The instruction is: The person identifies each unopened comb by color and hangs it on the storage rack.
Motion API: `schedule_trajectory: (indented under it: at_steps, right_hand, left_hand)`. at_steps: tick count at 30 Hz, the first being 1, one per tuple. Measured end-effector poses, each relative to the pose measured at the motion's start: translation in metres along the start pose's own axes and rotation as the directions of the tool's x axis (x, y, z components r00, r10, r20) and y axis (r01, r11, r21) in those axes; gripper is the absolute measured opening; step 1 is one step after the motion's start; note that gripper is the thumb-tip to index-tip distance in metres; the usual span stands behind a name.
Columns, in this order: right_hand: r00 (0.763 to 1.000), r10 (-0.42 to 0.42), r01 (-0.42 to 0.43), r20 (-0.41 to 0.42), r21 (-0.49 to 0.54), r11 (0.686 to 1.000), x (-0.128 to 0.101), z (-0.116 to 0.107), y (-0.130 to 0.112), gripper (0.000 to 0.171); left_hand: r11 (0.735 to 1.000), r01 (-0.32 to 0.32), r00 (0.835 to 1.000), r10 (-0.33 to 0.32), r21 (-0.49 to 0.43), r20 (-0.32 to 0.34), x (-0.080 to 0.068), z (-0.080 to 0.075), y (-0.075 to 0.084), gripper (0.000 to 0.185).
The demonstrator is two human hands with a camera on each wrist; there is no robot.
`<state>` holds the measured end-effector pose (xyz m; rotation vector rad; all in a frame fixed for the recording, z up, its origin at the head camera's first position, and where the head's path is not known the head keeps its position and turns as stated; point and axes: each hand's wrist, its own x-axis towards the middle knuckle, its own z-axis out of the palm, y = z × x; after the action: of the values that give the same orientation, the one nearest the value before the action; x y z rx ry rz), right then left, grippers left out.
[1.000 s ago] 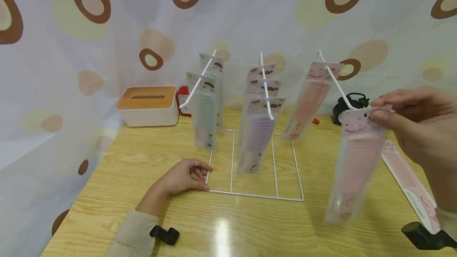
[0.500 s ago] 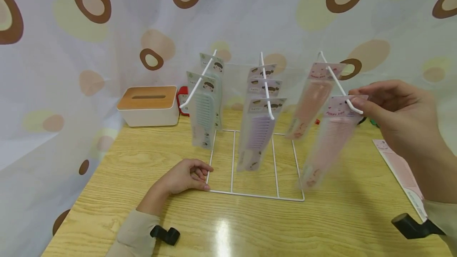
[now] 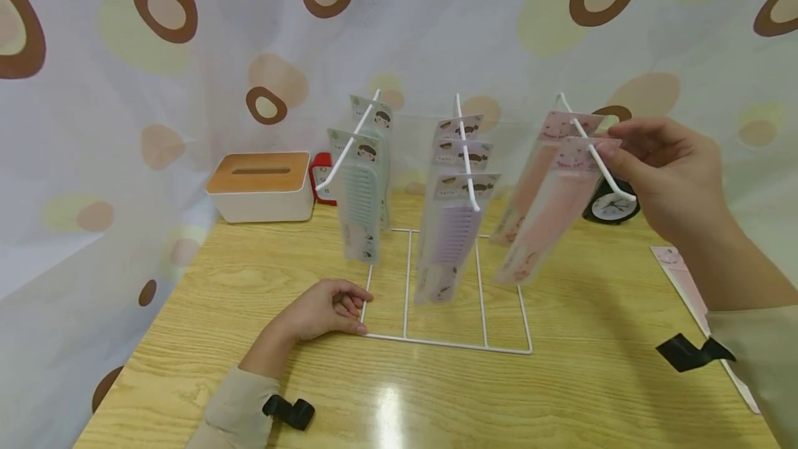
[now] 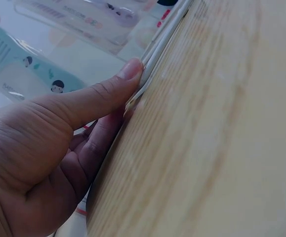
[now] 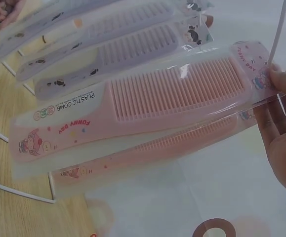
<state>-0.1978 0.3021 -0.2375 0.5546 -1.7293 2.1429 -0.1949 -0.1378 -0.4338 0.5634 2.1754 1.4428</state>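
The right hand (image 3: 667, 172) is pinched on the header card of a packaged pink comb (image 3: 548, 217), fingertips clamped on the top corner right where the card is threaded on the right-most white peg (image 3: 595, 151) of the wire rack (image 3: 449, 341). The comb is seen hanging slantwise, its lower end swung away from the hand toward the middle of the rack, with a second pink comb (image 3: 530, 179) just behind it on the same peg. A light thing, by the look of it: thin stiff plastic in a glossy sleeve, judged slippery on the faces and apt to swing freely from its hole, so the card at the top is the sound place to be held, not the toothed body. The upturned peg tip lies just below the fingers, an edge the card hole could snag on. Open room is found on the near side of the hand, over bare tabletop (image 3: 561, 393); the purple combs (image 3: 455, 227) hang close on the far side of the swinging end. The left hand (image 3: 324, 310) is pressed with curled fingers and thumb on the rack's base wire, at its near corner, flat on the tabletop.
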Motion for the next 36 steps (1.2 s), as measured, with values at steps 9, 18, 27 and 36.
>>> schedule_trajectory:
  at_steps: [9, 18, 27, 36]
  right_hand:
    - [0.999, 0.005, -0.007, 0.039, 0.053, 0.999, 0.002, -0.008, 0.006, 0.025]
    - [0.993, 0.055, -0.055, 0.101, -0.007, 0.998, -0.006, -0.03, 0.007, 0.035]
    - [0.983, 0.129, -0.099, 0.133, -0.208, 0.973, -0.016, -0.078, 0.019, 0.043]
    - [0.963, 0.266, -0.19, 0.033, -0.616, 0.765, -0.031, -0.143, 0.038, 0.048]
  left_hand:
    - [1.0, -0.008, 1.0, 0.008, 0.003, 0.006, 0.0, 0.001, -0.002, 0.051]
    - [1.0, -0.007, 1.0, 0.007, 0.01, 0.002, -0.001, 0.0, -0.002, 0.051]
    - [1.0, 0.006, 1.0, -0.006, 0.0, 0.003, -0.001, -0.001, -0.003, 0.051]
    - [1.0, 0.003, 1.0, -0.003, 0.003, 0.002, 0.001, -0.001, -0.001, 0.052]
